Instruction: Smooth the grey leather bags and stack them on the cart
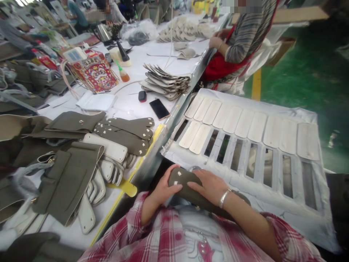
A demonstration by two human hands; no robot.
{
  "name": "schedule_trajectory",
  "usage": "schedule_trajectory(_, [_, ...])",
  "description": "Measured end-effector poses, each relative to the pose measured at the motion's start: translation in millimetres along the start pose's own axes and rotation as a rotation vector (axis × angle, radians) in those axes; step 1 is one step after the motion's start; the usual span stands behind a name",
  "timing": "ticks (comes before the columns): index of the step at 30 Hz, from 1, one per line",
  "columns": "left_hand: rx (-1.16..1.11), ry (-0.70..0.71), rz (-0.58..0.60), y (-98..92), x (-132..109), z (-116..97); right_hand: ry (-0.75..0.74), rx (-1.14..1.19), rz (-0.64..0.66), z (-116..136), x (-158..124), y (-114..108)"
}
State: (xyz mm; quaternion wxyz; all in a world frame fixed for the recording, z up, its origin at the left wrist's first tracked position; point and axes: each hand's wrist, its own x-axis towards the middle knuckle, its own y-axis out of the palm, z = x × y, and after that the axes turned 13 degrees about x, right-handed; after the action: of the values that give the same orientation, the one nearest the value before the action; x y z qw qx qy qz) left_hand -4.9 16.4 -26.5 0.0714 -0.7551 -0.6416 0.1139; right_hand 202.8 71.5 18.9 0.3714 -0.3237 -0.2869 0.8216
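In front of my body I hold an olive-green leather bag panel [185,194] with a rounded end and small pale patches on it. My left hand [163,187] grips its left end, thumb on top and fingers round the far edge. Across its middle lies my right hand [211,187], thumb on the face and fingers over the far side. The panel's right part runs under my right forearm. Similar olive panels with pale patches [128,131] lie on the table to the left, beside a stack of white rounded pieces [106,145].
A slotted white rack [229,171] carrying pale rounded strips [253,125] stands right of the table. On the table [131,98] are olive bag bodies [69,178], a phone [159,108], stacked pale pieces [166,82] and a glue bottle [124,75]. A co-worker [242,40] sits beyond.
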Motion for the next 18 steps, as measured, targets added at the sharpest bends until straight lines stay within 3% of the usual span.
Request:
schedule_trajectory(7, [-0.128, -0.033, 0.090, -14.9, 2, -7, 0.014, -0.002, 0.031, -1, 12, 4])
schedule_trajectory(12, [-0.041, -0.086, 0.042, -17.8, 2, -13, 0.010, -0.080, -0.030, 3, 5, 11])
schedule_trajectory(16, [0.058, 0.017, -0.014, -15.0, 1, -7, -0.166, -0.213, -0.174, 9, 0, 22])
schedule_trajectory(18, [0.045, 0.058, -0.013, -14.7, 1, -2, -0.282, -0.243, -0.185, 11, 0, 25])
